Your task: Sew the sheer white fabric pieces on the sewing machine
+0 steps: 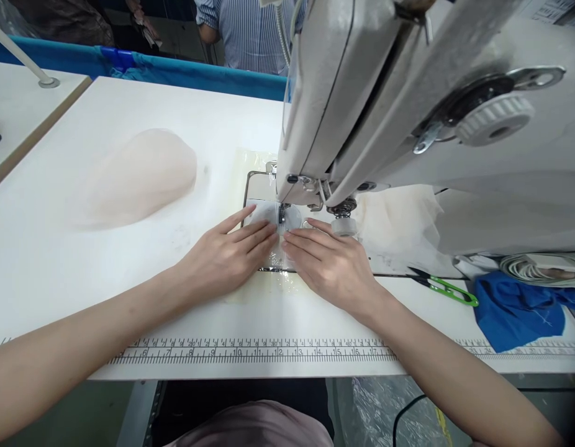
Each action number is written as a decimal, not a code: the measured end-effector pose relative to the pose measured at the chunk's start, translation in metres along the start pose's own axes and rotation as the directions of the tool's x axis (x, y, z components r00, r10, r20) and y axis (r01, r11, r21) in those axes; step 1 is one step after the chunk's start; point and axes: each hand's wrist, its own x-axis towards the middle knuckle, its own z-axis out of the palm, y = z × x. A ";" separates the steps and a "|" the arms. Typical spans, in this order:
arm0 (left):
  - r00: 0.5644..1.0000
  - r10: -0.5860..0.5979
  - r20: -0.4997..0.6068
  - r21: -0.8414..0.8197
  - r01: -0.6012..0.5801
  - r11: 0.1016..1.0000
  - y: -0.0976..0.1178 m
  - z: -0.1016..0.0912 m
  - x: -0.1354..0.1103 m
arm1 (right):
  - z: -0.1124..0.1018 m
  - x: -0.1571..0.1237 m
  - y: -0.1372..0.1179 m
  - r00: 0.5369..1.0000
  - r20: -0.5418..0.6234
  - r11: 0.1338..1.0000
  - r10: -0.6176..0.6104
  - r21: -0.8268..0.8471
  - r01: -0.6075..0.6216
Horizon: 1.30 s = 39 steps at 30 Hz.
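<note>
Showing below the table's edge is the lap of the seated person, with a printed ruler strip running along the white tabletop just above it. To the right, a crumpled blue cloth overlaps the strip, and green-handled snips lie beside it, blades pointing left. Farther in, the left hand rests palm down, its fingers stretched flat, most of them together and the farthest one spread apart. The right hand mirrors it, fingers extended and mostly together. Between the fingertips, at the presser foot, sits a pale, thin-looking piece whose edges are hard to make out; whether either hand pinches it, I cannot tell. Above the hands looms the sewing machine, a sheer cloth bunched beneath its arm. Well to the left, a pale sheer panel lies flat. Beyond the table stretches a blue fabric edge, and behind it stands a person in a striped shirt.
</note>
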 end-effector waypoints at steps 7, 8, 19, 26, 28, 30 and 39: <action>1.000 0.003 -0.003 -0.051 -0.003 0.999 0.004 -0.003 -0.004 | -0.001 -0.004 -0.007 1.000 0.004 1.000 -0.003 -0.025 0.003; 1.000 -0.003 -0.003 -0.056 0.003 0.998 0.004 -0.003 -0.004 | -0.001 -0.004 -0.008 1.000 0.004 1.000 -0.004 -0.024 0.004; 0.998 -0.061 0.000 0.007 0.061 0.998 0.003 -0.002 0.003 | 0.001 0.000 -0.005 0.999 0.020 0.999 0.026 -0.041 -0.025; 0.997 -0.079 -0.006 0.035 0.080 0.996 0.009 -0.007 0.000 | -0.002 -0.001 -0.008 0.997 0.044 0.998 0.069 -0.008 -0.069; 0.996 -0.091 -0.005 0.026 0.091 0.996 0.008 -0.005 0.000 | -0.001 0.000 -0.008 0.996 0.045 0.997 0.078 -0.018 -0.077; 0.994 -0.107 -0.007 0.014 0.107 0.994 0.006 -0.002 0.001 | 0.000 0.000 -0.007 0.995 0.045 0.995 0.090 -0.043 -0.088; 0.963 -0.257 0.083 -0.144 0.267 0.953 -0.005 0.009 0.004 | 0.006 0.005 -0.003 0.983 0.071 0.983 0.172 -0.082 -0.166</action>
